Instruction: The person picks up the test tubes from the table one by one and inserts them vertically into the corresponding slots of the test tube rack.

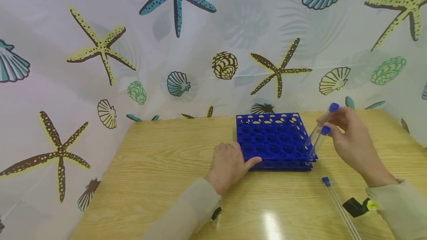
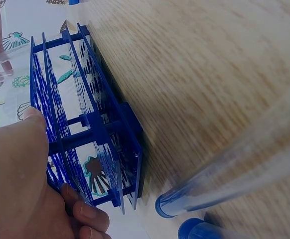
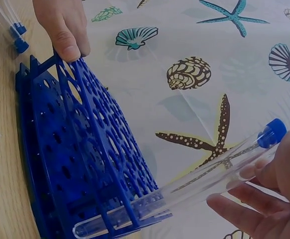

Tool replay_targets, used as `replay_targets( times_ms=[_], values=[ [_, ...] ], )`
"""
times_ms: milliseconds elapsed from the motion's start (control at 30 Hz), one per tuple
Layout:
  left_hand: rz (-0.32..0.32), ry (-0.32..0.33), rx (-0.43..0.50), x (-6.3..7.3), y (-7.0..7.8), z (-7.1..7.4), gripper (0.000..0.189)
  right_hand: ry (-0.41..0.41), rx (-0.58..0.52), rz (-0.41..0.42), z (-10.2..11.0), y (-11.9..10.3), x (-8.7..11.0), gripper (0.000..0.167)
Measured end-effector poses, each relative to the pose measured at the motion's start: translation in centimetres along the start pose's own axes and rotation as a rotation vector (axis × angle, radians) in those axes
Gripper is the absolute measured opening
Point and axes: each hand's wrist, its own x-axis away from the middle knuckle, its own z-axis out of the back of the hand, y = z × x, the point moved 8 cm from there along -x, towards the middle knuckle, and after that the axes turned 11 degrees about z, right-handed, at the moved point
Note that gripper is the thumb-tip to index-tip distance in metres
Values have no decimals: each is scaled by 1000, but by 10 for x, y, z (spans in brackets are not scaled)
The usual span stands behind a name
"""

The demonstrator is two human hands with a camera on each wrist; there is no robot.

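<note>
- Head view: blue test-tube rack (image 1: 274,139), one, tiered, on the wood-grain desk (image 1: 166,151), before a cloth with shell and starfish motifs (image 1: 200,55)
- Head view: left hand (image 1: 230,162), grasping the rack at its near left corner, thumb along the front edge
- Head view: right hand (image 1: 351,143), beside the rack's right edge, pinching the farther tube (image 1: 314,133), clear, blue-capped, tilted, lower end at that edge
- Head view: nearer tube (image 1: 318,145), blue-capped, leaning in the rack's near right corner, cap just beside the right thumb
- Head view: loose tubes (image 1: 343,211), lying on the desk nearer the person, right of centre
- Left wrist view: rack seen edge-on; left thumb on its upper plate, fingertips curled at the side; two blue caps near it on the desk
- Right wrist view: clear tube through the rack's corner, rounded end showing; the tubes seem to overlap, so which one the fingers meet cannot be told here
- Handling note, by judgement: to seat the farther tube well, bring it upright, align its end with the lower plate's hole too, lower it straight, clear of the neighbouring cap, the left hand steadying the rack
</note>
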Motion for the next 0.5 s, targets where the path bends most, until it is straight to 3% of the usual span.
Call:
replay_targets(
  times_ms=[500],
  values=[
    [-3, -1, 4, 1, 0, 1, 85, -89, -39, 31, -14, 11, 5, 37]
  ],
)
